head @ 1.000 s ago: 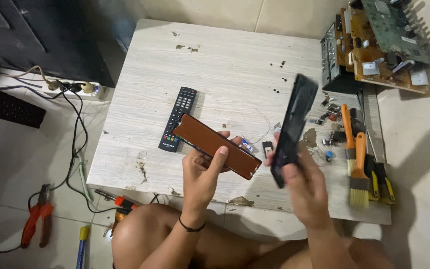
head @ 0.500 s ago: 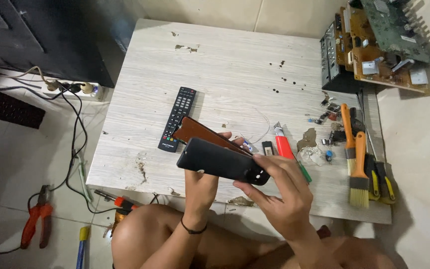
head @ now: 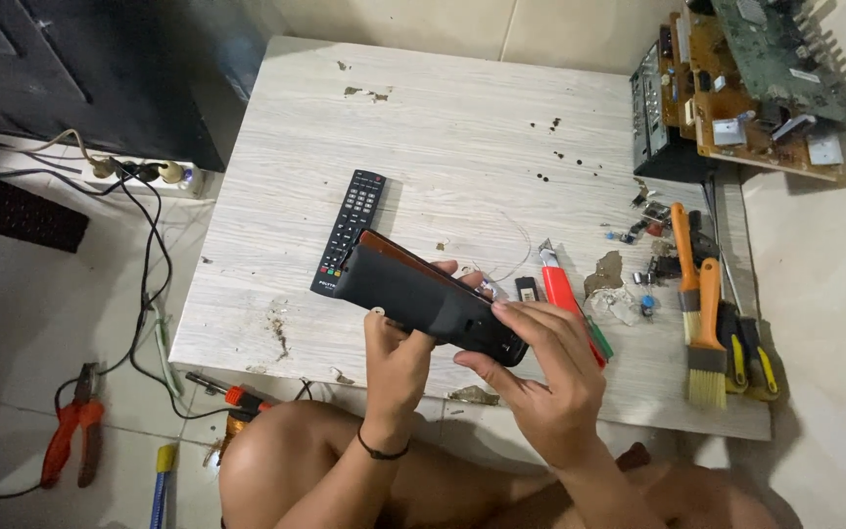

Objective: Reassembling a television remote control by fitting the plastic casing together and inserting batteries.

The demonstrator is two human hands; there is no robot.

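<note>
As both hands grip: 1 black shell (head: pixel 423 299) | 1 remote (head: pixel 351 230) | 2 brushes (head: pixel 705 323)

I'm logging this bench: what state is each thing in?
Black back cover: held in both hands, laid over the brown board.
Brown board: only an edge showing.
Left hand: gripping from below.
Right hand: gripping the end.
Remote: flat, untouched.
Brush: lying flat.
Pliers: on floor.

Black remote shell (head: pixel 430 303) over brown board (head: pixel 396 251), tilted, above table edge.
</note>
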